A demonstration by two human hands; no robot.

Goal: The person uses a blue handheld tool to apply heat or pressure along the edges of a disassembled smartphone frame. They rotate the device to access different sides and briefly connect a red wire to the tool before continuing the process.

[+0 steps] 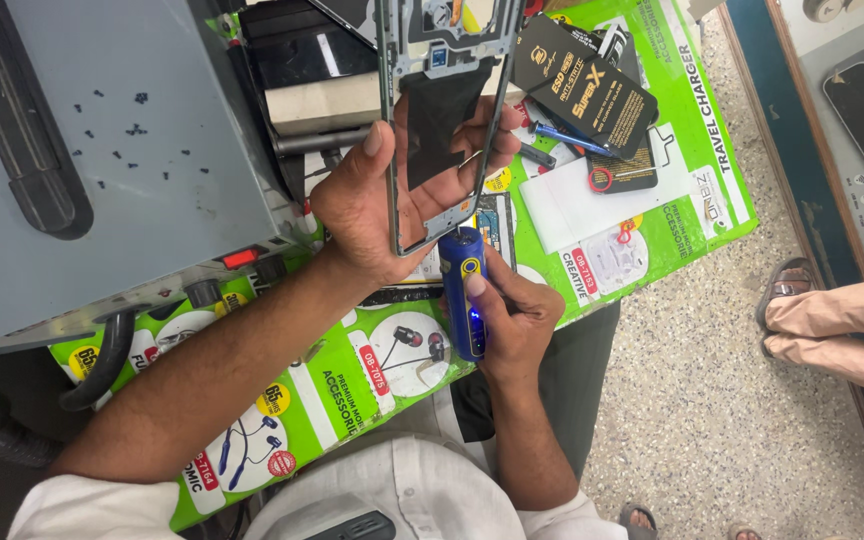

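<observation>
- The left hand (pixel 372 215) was closed around a stripped phone frame (pixel 442 120), palm beneath it, thumb along the left rail and fingertips curled over the right rail.
- The phone frame was held upright above the counter (pixel 692 130), its lower edge just over the right hand; it was a thin grey-green metal border, open through the middle, so that the palm showed through it.
- A dark sheet lay inside the frame at mid-height, and small components and a camera opening sat in its upper part, which ran out of view at the top.
- The right hand (pixel 517 320) was wrapped around a blue cylindrical power tool (pixel 464 290) with a yellow ring near its upper end; the tool's top met the lower edge of the frame.
- A green printed mat (pixel 352 390) covered the counter beneath both hands.
- A black packet with gold lettering (pixel 582 85) and a blue-handled screwdriver (pixel 567 137) lay beyond the frame, to the right.
- A grey machine (pixel 122 160) stood at the left, with tiny dark screws (pixel 132 130) scattered over its flat top.
</observation>
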